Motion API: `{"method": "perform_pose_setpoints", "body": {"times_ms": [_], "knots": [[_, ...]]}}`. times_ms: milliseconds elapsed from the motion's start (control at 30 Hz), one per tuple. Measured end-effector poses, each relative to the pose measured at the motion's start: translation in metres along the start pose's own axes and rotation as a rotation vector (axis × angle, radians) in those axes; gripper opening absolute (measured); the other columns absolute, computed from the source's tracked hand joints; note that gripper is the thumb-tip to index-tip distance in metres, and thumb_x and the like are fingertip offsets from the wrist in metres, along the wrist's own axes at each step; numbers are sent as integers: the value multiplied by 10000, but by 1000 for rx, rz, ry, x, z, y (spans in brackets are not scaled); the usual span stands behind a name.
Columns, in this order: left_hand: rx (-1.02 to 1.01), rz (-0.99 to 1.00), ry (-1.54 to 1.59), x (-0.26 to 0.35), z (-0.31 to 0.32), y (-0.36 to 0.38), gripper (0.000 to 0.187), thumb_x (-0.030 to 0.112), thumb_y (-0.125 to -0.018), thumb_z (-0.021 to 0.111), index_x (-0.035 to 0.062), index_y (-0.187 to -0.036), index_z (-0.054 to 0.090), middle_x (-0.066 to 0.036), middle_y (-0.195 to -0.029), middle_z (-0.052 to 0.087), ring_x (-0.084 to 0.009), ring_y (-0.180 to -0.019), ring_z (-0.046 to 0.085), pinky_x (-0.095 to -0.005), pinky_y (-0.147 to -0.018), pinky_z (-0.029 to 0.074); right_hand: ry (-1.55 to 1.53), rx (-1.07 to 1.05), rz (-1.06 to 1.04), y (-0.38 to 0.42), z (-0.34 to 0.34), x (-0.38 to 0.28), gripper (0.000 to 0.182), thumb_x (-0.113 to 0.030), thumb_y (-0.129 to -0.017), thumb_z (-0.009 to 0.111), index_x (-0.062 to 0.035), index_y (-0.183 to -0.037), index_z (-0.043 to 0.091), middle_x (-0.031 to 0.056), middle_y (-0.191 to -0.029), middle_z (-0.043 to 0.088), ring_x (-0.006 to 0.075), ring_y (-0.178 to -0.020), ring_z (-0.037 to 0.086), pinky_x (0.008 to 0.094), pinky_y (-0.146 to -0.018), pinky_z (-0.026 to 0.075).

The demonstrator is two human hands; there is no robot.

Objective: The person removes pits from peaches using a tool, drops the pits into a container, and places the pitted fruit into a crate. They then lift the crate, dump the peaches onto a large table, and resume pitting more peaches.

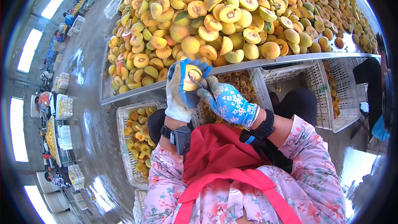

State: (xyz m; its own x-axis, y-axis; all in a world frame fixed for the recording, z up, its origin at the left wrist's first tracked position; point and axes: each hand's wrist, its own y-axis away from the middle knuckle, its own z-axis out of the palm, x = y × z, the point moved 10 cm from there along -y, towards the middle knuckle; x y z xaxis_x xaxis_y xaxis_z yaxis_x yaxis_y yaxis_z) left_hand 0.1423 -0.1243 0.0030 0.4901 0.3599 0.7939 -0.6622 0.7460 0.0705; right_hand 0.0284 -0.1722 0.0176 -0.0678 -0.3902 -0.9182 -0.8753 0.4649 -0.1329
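My left hand [180, 95], in a blue and white work glove, is closed around a yellow peach half [188, 85] with its cut face turned up. My right hand [232, 103], in a blue flowered glove, grips a pitting knife with a curved metal loop [195, 74]. The loop lies against the cut face, over the middle of the fruit. Its handle is mostly hidden in my right fingers. Just beyond both hands, a heap of halved and whole peaches [228, 14] covers a metal-edged table [248, 61].
A white crate of pitted halves [121, 141] stands at my left. Between my knees is a container with orange-brown pieces [238, 81]. More white crates [323, 95] stand under the table at right. Another person [373, 87] is at the far right; workers and crates line the left wall.
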Motion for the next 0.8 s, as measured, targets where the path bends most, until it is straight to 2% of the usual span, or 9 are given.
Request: {"method": "perform_pose_setpoints", "body": {"times_ms": [133,233,367,500,567,667,767,800], "knots": [[71,50,-91,4,0,8,313,306,-1013,467,70,-1215,513,-150,-1092,615,-336,-980,653,-465,-776,588,95,24,0,2,6,6,324,-292,-941,578,-12,-1078,491,241,-732,627,436,-705,624,519,-578,478],[134,151,-214,12,9,11,336,311,-1014,467,52,-1220,522,-143,-1100,612,-311,-966,659,-465,-785,590,82,86,-113,5,3,-8,316,-285,-939,581,-15,-1076,492,237,-733,632,436,-697,623,520,-566,478],[150,174,-239,12,16,14,361,322,-1015,467,47,-1240,523,-127,-1121,604,-288,-957,661,-429,-797,589,98,-52,73,0,7,7,355,-313,-967,526,14,-1102,490,242,-831,653,423,-774,639,484,-630,501],[181,181,-270,9,12,16,378,330,-1015,467,54,-1270,505,-122,-1146,595,-284,-975,657,-387,-810,578,-91,-4,78,3,15,13,332,-285,-966,527,24,-1083,494,267,-829,644,431,-787,639,477,-645,502],[147,278,-433,16,19,23,368,238,-997,486,2,-1280,485,-136,-1151,568,-285,-1016,617,-419,-867,557,-210,57,48,4,16,14,320,-266,-966,528,28,-1085,488,282,-800,634,439,-780,637,482,-651,498],[89,278,-360,18,27,27,372,130,-960,510,-23,-1297,469,-144,-1166,547,-275,-1052,592,-417,-896,544,-351,-54,132,6,16,12,303,-230,-965,521,42,-1093,485,302,-837,629,441,-827,639,467,-674,499],[-37,154,-197,16,39,26,409,73,-921,532,-24,-1311,457,-146,-1177,539,-257,-1061,590,-388,-897,536,-134,-96,81,9,9,1,304,-226,-964,517,48,-1093,487,269,-836,641,401,-813,663,446,-674,502],[-52,155,-270,16,39,28,414,73,-919,533,-23,-1314,455,-146,-1181,538,-252,-1059,591,-379,-899,532,-63,-83,67,11,14,8,334,-248,-967,526,57,-1096,479,212,-782,649,347,-735,671,442,-656,503]]}}
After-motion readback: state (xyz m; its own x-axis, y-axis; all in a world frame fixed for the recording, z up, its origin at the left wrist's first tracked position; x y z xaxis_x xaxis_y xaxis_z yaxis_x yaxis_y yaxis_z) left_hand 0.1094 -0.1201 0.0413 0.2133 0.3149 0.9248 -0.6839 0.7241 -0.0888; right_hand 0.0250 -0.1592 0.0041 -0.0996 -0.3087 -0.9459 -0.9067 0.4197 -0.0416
